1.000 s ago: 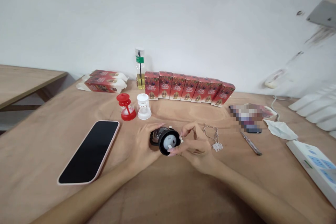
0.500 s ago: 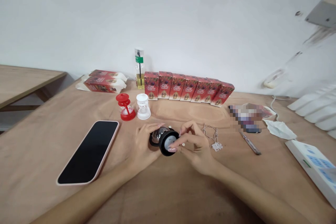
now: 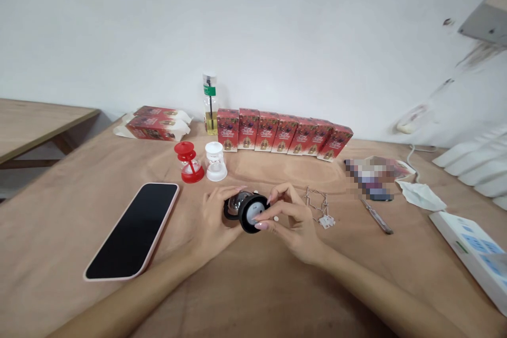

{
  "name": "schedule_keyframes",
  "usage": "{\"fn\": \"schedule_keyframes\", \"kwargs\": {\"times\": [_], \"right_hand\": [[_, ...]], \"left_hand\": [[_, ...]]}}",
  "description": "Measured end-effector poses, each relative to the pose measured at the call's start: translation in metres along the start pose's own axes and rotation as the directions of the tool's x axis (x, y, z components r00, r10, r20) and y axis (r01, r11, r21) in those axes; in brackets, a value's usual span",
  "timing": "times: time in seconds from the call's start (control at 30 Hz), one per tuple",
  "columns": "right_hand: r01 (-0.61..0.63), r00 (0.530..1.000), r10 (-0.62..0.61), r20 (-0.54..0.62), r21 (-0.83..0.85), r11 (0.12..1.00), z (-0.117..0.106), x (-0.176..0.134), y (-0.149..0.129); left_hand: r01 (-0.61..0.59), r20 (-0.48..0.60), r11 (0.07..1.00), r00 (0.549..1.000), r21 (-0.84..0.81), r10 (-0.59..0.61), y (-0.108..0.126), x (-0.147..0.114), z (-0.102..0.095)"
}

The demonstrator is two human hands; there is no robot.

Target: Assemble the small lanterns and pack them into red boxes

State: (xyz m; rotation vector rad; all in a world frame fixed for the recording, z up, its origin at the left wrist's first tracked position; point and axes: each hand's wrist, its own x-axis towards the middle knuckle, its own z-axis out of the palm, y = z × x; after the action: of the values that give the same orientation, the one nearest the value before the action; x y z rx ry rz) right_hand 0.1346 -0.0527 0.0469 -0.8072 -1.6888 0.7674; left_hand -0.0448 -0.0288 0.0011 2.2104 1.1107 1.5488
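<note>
A small black lantern (image 3: 242, 214) with a clear middle lies tipped between my hands, its round grey-white base facing me. My left hand (image 3: 219, 216) is closed around its side, the fingers over the top and the thumb underneath. With bent fingers, my right hand (image 3: 293, 222) grips the black rim, and its thumb and a fingertip touch the base. Behind my left hand stand a red lantern (image 3: 192, 170) and a white lantern (image 3: 216, 170). To the right of my right hand lie thin wire-like links with a pale tag (image 3: 327, 221).
A phone (image 3: 132, 232) lies at left. Several red boxes (image 3: 265, 129) stand along the wall beside a bottle (image 3: 211, 121); opened red boxes (image 3: 152, 127) lie at back left. To the right are a slim cutter-like tool (image 3: 378, 217), white paper (image 3: 422, 195) and a power strip (image 3: 467, 248).
Little differs: the view has shifted very slightly. Both hands keep their hold on the black lantern, and the right fingertips have moved a little on its base.
</note>
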Motion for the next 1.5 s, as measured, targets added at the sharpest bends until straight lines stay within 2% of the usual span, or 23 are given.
{"fn": "schedule_keyframes", "kwargs": {"times": [0.37, 0.63, 0.7, 0.8, 0.87, 0.93, 1.0, 1.03, 1.1, 1.13, 1.2, 1.23, 1.33, 1.4, 1.5], "right_hand": [[-0.078, 0.997, 0.08, -0.012, 0.087, 0.993, 0.003, 0.002, 0.003], [-0.096, 0.995, 0.096, -0.037, 0.015, 0.995, 0.004, 0.0, 0.007], [-0.073, 0.997, 0.073, -0.024, 0.001, 0.997, 0.006, -0.001, 0.006], [-0.005, 1.0, 0.005, 0.017, -0.002, 1.0, 0.003, 0.0, 0.0], [-0.013, 0.999, 0.013, 0.038, -0.011, 1.0, -0.008, 0.006, -0.005], [-0.088, 0.995, 0.093, 0.043, -0.097, 0.991, -0.029, 0.018, -0.009], [-0.182, 0.975, 0.213, 0.056, -0.342, 0.922, -0.059, 0.031, -0.009], [-0.208, 0.958, 0.279, 0.069, -0.502, 0.839, -0.076, 0.037, -0.006], [-0.212, 0.894, 0.437, 0.098, -0.767, 0.606, -0.109, 0.044, 0.002], [-0.197, 0.85, 0.517, 0.105, -0.845, 0.496, -0.123, 0.045, 0.008], [-0.159, 0.774, 0.623, 0.118, -0.915, 0.372, -0.144, 0.042, 0.02], [-0.155, 0.755, 0.648, 0.103, -0.932, 0.329, -0.152, 0.04, 0.027], [-0.15, 0.739, 0.668, 0.092, -0.943, 0.296, -0.161, 0.033, 0.042], [-0.14, 0.727, 0.676, 0.12, -0.938, 0.318, -0.162, 0.032, 0.05], [-0.132, 0.714, 0.685, 0.145, -0.933, 0.335, -0.16, 0.033, 0.058]], "left_hand": [[-0.079, -0.006, 0.995, 0.997, 0.056, 0.079, -0.003, 0.0, 0.001], [-0.112, -0.002, 0.984, 0.994, 0.135, 0.113, -0.003, 0.002, -0.001], [-0.109, 0.001, 0.988, 0.994, 0.112, 0.11, -0.003, 0.002, -0.001], [-0.109, 0.03, 0.994, 0.993, -0.011, 0.11, -0.002, 0.001, 0.0], [-0.086, 0.035, 0.992, 0.995, -0.093, 0.089, -0.003, 0.0, 0.002], [-0.027, 0.008, 0.99, 1.0, -0.14, 0.028, -0.004, -0.002, 0.005], [0.056, -0.024, 0.983, 0.998, -0.172, -0.061, -0.005, -0.002, 0.007], [0.107, -0.029, 0.976, 0.993, -0.189, -0.114, -0.004, -0.001, 0.008], [0.213, -0.019, 0.952, 0.975, -0.222, -0.223, -0.001, 0.003, 0.007], [0.266, -0.003, 0.934, 0.962, -0.239, -0.275, 0.001, 0.006, 0.006], [0.359, 0.044, 0.889, 0.931, -0.285, -0.362, 0.005, 0.011, 0.003], [0.399, 0.07, 0.863, 0.915, -0.309, -0.398, 0.006, 0.013, 0.002], [0.502, 0.113, 0.783, 0.86, -0.366, -0.498, 0.005, 0.018, 0.001], [0.544, 0.09, 0.74, 0.825, -0.396, -0.558, 0.002, 0.02, 0.001], [0.557, 0.046, 0.704, 0.797, -0.44, -0.602, -0.002, 0.021, 0.003]]}}
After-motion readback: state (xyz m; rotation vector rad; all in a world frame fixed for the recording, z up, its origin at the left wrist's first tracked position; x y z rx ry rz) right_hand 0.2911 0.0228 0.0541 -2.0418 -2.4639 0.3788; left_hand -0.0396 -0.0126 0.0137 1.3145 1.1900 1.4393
